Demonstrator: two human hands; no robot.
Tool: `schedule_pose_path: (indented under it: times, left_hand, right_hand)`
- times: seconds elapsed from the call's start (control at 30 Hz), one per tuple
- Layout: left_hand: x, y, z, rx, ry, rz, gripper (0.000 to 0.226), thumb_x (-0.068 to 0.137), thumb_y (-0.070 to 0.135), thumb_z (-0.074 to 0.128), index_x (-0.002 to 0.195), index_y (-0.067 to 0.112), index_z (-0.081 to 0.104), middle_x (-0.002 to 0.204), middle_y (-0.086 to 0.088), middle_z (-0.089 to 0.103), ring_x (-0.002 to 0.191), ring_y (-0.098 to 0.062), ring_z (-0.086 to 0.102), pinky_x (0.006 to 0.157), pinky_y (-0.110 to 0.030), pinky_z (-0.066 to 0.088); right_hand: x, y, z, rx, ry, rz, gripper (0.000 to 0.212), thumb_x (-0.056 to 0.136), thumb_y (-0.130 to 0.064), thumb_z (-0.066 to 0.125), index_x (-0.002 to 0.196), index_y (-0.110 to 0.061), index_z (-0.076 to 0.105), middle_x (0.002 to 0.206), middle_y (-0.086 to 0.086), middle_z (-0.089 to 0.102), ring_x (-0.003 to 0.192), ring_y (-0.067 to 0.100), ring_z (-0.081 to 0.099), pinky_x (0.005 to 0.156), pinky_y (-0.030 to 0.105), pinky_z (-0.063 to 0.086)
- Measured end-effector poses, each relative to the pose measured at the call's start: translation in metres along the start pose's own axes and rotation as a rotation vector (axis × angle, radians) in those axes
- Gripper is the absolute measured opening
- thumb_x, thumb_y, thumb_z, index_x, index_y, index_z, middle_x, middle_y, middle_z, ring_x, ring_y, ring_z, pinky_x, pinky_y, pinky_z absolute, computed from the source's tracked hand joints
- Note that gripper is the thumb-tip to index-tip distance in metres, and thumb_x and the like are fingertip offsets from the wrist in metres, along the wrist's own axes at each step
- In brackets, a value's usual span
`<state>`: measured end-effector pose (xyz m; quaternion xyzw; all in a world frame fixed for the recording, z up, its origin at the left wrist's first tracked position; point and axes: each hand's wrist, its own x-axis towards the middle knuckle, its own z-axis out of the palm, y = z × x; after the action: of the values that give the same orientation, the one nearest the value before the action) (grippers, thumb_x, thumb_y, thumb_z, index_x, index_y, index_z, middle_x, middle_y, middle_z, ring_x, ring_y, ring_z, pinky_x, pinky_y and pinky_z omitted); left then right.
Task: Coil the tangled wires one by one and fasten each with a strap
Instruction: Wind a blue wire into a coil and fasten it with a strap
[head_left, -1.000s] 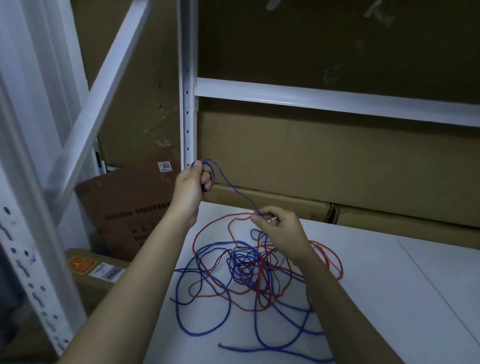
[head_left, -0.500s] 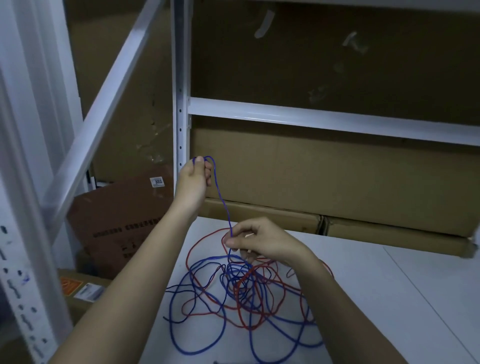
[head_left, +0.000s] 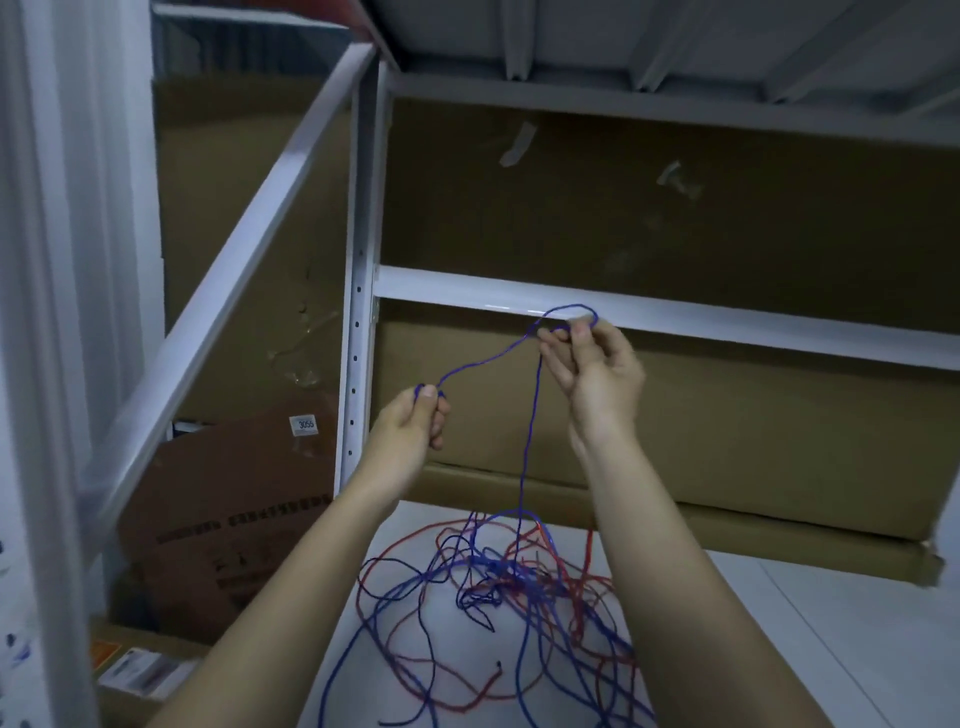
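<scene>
White shelving (head_left: 519, 299) backed by cardboard boxes (head_left: 675, 218) stands behind a pale table (head_left: 831, 649). Both hands are raised above it: the left hand (head_left: 415, 426) pinches the blue wire (head_left: 530, 431) at its fingertips, and the right hand (head_left: 597, 369), higher up, pinches a small loop of it (thumb against forefinger). Below the fingers the wire drops into the tangle of red and blue wires (head_left: 498, 597) on the table.
</scene>
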<state>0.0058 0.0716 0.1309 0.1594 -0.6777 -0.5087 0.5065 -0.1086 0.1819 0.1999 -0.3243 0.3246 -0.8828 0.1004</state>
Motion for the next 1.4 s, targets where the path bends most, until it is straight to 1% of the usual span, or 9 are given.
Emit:
schedule_pose_path:
  times: [0.13,0.33,0.43,0.53,0.63,0.73,0.87,1.13,1.4]
  left_hand:
    - [0.004,0.009,0.005,-0.03,-0.025,0.04,0.034,0.104,0.021,0.033,0.078,0.013,0.052,0.06,0.001,0.041,0.056,-0.011,0.041,0.052,-0.01,0.038]
    - [0.012,0.01,-0.002,-0.043,0.043,0.034,0.035,0.105,0.02,0.031,0.077,0.012,0.051,0.062,-0.001,0.04,0.058,-0.013,0.041,0.052,-0.009,0.038]
    - [0.02,0.015,-0.004,-0.042,0.085,0.037,0.036,0.105,0.02,0.031,0.076,0.013,0.051,0.062,-0.001,0.041,0.058,-0.012,0.042,0.051,-0.008,0.038]
    - [0.037,0.029,-0.001,-0.055,0.11,0.046,0.036,0.105,0.021,0.031,0.076,0.013,0.051,0.063,-0.001,0.042,0.058,-0.012,0.043,0.051,-0.007,0.038]
    - [0.054,0.048,0.002,-0.075,0.133,0.092,0.036,0.105,0.022,0.031,0.076,0.014,0.051,0.062,-0.001,0.042,0.059,-0.014,0.043,0.052,-0.008,0.039]
    - [0.059,0.064,0.002,-0.103,0.156,0.135,0.036,0.105,0.019,0.031,0.075,0.013,0.05,0.062,-0.002,0.041,0.058,-0.014,0.042,0.051,-0.008,0.038]
    - [0.047,0.062,-0.005,-0.155,0.123,0.12,0.036,0.105,0.017,0.031,0.076,0.011,0.051,0.061,-0.002,0.039,0.059,-0.014,0.04,0.05,-0.009,0.038]
    - [0.021,0.015,-0.016,0.027,0.006,-0.036,0.036,0.104,0.022,0.033,0.076,0.012,0.052,0.057,0.002,0.042,0.053,-0.011,0.043,0.056,-0.019,0.039]
    - [-0.012,-0.032,-0.005,0.25,-0.018,-0.078,0.036,0.104,0.024,0.034,0.074,0.014,0.051,0.063,0.0,0.046,0.061,-0.016,0.043,0.064,-0.03,0.036]
  right_hand:
    - [0.012,-0.012,0.016,-0.088,-0.167,-0.091,0.01,0.097,-0.01,0.052,0.089,-0.015,0.056,0.084,0.005,0.06,0.074,0.012,0.067,0.077,0.026,0.057]
    - [0.025,0.029,-0.026,-0.678,-0.159,0.182,0.023,0.102,-0.014,0.042,0.08,-0.021,0.045,0.073,0.005,0.05,0.057,0.011,0.054,0.042,0.014,0.041]
    - [0.035,0.019,-0.013,-0.703,-0.222,0.231,0.019,0.102,-0.018,0.041,0.084,-0.02,0.046,0.065,0.002,0.041,0.043,0.01,0.049,0.038,0.017,0.042]
    - [0.057,-0.019,0.035,-0.714,-0.324,-0.021,0.023,0.101,-0.019,0.044,0.079,-0.021,0.05,0.061,-0.001,0.039,0.045,0.01,0.033,0.039,0.018,0.028]
    - [0.068,-0.063,0.081,-0.659,-0.383,-0.369,0.022,0.098,-0.012,0.051,0.079,-0.021,0.057,0.065,-0.011,0.051,0.054,-0.003,0.045,0.055,0.011,0.036]
    - [0.076,-0.075,0.087,-0.658,-0.404,-0.5,0.015,0.095,-0.011,0.055,0.086,-0.018,0.065,0.084,-0.012,0.064,0.078,-0.011,0.056,0.078,0.007,0.039]
    - [0.082,-0.024,0.04,-0.877,-0.385,-0.381,0.017,0.097,-0.012,0.052,0.091,-0.017,0.067,0.097,0.0,0.066,0.093,0.01,0.058,0.085,0.019,0.04]
    - [0.016,0.083,-0.075,-1.687,-0.879,0.09,0.026,0.099,-0.026,0.048,0.116,-0.014,0.064,0.114,0.009,0.058,0.119,0.026,0.045,0.098,0.035,0.036]
    - [-0.022,0.096,-0.081,-1.243,-0.559,0.282,0.03,0.093,-0.012,0.051,0.122,-0.018,0.052,0.09,0.005,0.06,0.083,0.028,0.061,0.07,0.035,0.051]
